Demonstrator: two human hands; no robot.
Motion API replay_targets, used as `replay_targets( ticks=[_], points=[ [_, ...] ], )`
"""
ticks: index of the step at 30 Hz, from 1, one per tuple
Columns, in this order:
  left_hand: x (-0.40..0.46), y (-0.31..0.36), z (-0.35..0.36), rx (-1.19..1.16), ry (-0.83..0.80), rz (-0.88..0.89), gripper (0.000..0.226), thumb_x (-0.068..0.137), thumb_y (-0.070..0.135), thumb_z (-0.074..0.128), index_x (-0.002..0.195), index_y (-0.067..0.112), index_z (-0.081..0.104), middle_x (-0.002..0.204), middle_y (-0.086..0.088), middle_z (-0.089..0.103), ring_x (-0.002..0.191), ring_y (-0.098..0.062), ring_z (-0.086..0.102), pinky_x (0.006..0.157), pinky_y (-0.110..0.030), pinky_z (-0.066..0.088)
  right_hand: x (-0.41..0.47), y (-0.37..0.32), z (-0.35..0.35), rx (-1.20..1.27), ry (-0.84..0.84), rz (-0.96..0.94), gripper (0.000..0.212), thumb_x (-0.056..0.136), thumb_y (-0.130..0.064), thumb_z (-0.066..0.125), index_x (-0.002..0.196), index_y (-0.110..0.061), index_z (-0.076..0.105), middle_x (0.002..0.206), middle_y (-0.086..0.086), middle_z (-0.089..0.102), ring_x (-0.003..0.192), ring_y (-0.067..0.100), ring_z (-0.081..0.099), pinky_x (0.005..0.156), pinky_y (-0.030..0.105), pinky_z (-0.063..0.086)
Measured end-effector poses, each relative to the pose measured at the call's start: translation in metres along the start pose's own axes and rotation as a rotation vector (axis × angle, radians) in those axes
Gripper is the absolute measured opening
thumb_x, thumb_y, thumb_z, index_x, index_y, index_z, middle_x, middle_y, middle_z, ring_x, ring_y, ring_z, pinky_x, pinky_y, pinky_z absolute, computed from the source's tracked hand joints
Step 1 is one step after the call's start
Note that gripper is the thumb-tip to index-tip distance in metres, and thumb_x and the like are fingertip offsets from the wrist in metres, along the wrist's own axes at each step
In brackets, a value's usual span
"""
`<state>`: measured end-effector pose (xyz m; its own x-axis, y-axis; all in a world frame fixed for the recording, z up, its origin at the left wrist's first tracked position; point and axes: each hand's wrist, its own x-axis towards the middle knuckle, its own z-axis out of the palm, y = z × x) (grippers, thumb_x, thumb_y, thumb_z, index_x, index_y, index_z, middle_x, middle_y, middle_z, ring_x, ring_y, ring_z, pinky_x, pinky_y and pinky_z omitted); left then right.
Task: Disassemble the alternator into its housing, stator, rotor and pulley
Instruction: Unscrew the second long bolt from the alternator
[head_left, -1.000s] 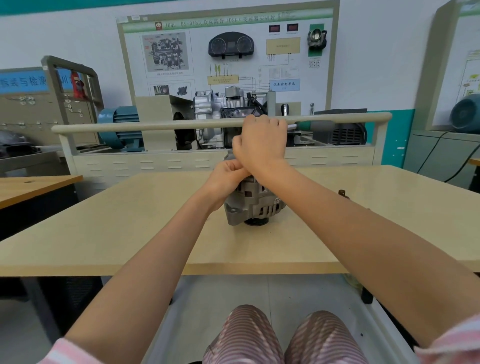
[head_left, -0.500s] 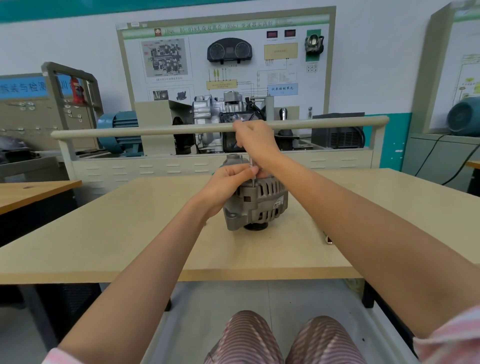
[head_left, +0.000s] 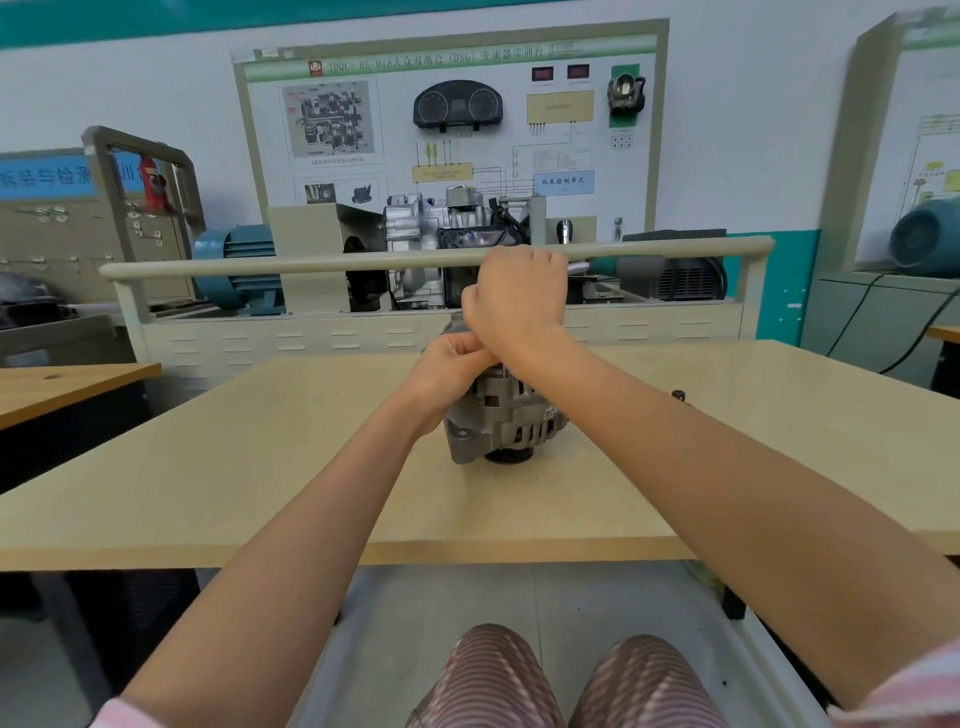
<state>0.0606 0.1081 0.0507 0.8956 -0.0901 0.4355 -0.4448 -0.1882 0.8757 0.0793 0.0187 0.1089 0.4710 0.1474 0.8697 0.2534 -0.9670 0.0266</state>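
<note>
A grey cast alternator (head_left: 506, 421) stands on the beige table (head_left: 260, 467), its dark pulley (head_left: 509, 456) underneath against the tabletop. My left hand (head_left: 449, 364) grips the alternator's top left side, fingers curled. My right hand (head_left: 519, 301) is a fist above it, wrapped round a tool whose thin metal shaft (head_left: 503, 370) drops down to the top of the housing. The tool's handle is hidden inside the fist. Stator and rotor are inside the housing and cannot be seen.
A small dark part (head_left: 679, 396) lies on the table to the right of my forearm. A beige rail (head_left: 311, 267) and a training bench with a gearbox (head_left: 441, 228) stand behind the table. My knees (head_left: 561, 680) are below the front edge.
My right fist has swung round over the alternator, from left-leaning to squarely above it, with the tool shaft staying on the housing top. My left hand has kept its hold.
</note>
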Motion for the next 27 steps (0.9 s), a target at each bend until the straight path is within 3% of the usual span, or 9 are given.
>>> replay_targets(
  ticks=[4, 8, 10, 12, 15, 18, 22, 27],
  points=[
    [-0.001, -0.002, -0.001, 0.024, 0.033, -0.005, 0.03, 0.094, -0.001, 0.051, 0.07, 0.013, 0.063, 0.057, 0.01, 0.068, 0.056, 0.003, 0.062, 0.053, -0.011, 0.046, -0.002, -0.007, -0.002, -0.044, -0.028, -0.014, 0.031, 0.088, -0.032, 0.043, 0.101, -0.007, 0.057, 0.102, 0.011, 0.061, 0.097, 0.028, 0.054, 0.086, 0.038, 0.035],
    [-0.001, -0.001, -0.002, -0.004, -0.009, 0.003, 0.025, 0.095, 0.008, 0.054, 0.076, 0.017, 0.068, 0.068, 0.009, 0.072, 0.067, 0.0, 0.066, 0.061, -0.012, 0.049, 0.002, -0.006, -0.003, 0.152, -0.04, 0.008, 0.027, 0.087, -0.033, 0.042, 0.082, -0.011, 0.058, 0.083, 0.005, 0.057, 0.088, 0.024, 0.053, 0.083, 0.036, 0.036],
    [-0.001, -0.001, -0.001, -0.035, -0.04, 0.01, 0.021, 0.096, 0.015, 0.055, 0.083, 0.019, 0.072, 0.077, 0.008, 0.074, 0.075, -0.002, 0.068, 0.067, -0.013, 0.05, 0.005, -0.001, -0.002, 0.293, -0.083, 0.016, 0.032, 0.087, -0.031, 0.043, 0.06, -0.014, 0.045, 0.062, -0.002, 0.044, 0.07, 0.02, 0.046, 0.079, 0.034, 0.036],
    [-0.001, 0.0, -0.001, -0.052, -0.061, 0.009, 0.021, 0.098, 0.019, 0.054, 0.09, 0.021, 0.073, 0.085, 0.008, 0.075, 0.083, -0.002, 0.068, 0.07, -0.012, 0.049, 0.008, 0.003, -0.002, 0.506, -0.139, 0.011, 0.04, 0.088, -0.025, 0.044, 0.05, -0.016, 0.035, 0.049, -0.003, 0.034, 0.053, 0.015, 0.035, 0.069, 0.031, 0.036],
    [-0.001, 0.0, -0.001, -0.062, -0.078, 0.004, 0.021, 0.098, 0.021, 0.053, 0.096, 0.019, 0.074, 0.096, 0.005, 0.075, 0.091, -0.004, 0.069, 0.072, -0.009, 0.049, 0.009, 0.008, -0.003, 0.912, -0.267, 0.077, 0.039, 0.091, -0.019, 0.045, 0.052, -0.013, 0.043, 0.044, -0.007, 0.038, 0.044, 0.009, 0.034, 0.056, 0.027, 0.031],
    [0.0, 0.001, -0.001, -0.072, -0.091, -0.002, 0.023, 0.097, 0.022, 0.054, 0.107, 0.011, 0.072, 0.107, -0.003, 0.073, 0.103, -0.012, 0.067, 0.077, -0.011, 0.05, 0.011, 0.01, -0.004, 1.181, -0.324, 0.225, 0.046, 0.093, -0.022, 0.043, 0.048, -0.013, 0.046, 0.042, -0.01, 0.04, 0.04, -0.001, 0.038, 0.058, 0.019, 0.034],
    [0.002, 0.0, -0.002, -0.085, -0.089, -0.019, 0.019, 0.095, 0.02, 0.057, 0.104, 0.012, 0.072, 0.104, -0.003, 0.074, 0.103, -0.014, 0.068, 0.078, -0.012, 0.05, 0.015, 0.008, -0.003, 1.255, -0.353, 0.286, 0.051, 0.094, -0.024, 0.043, 0.045, -0.011, 0.046, 0.056, 0.001, 0.049, 0.053, 0.003, 0.047, 0.064, 0.018, 0.034],
    [0.0, 0.001, -0.001, -0.059, -0.063, 0.005, 0.017, 0.095, 0.017, 0.058, 0.092, 0.016, 0.074, 0.089, 0.004, 0.076, 0.086, -0.005, 0.07, 0.071, -0.012, 0.05, 0.008, 0.006, -0.002, 1.054, -0.22, 0.184, 0.046, 0.093, -0.019, 0.044, 0.048, -0.015, 0.041, 0.043, -0.006, 0.04, 0.044, 0.009, 0.036, 0.058, 0.027, 0.037]
  ],
)
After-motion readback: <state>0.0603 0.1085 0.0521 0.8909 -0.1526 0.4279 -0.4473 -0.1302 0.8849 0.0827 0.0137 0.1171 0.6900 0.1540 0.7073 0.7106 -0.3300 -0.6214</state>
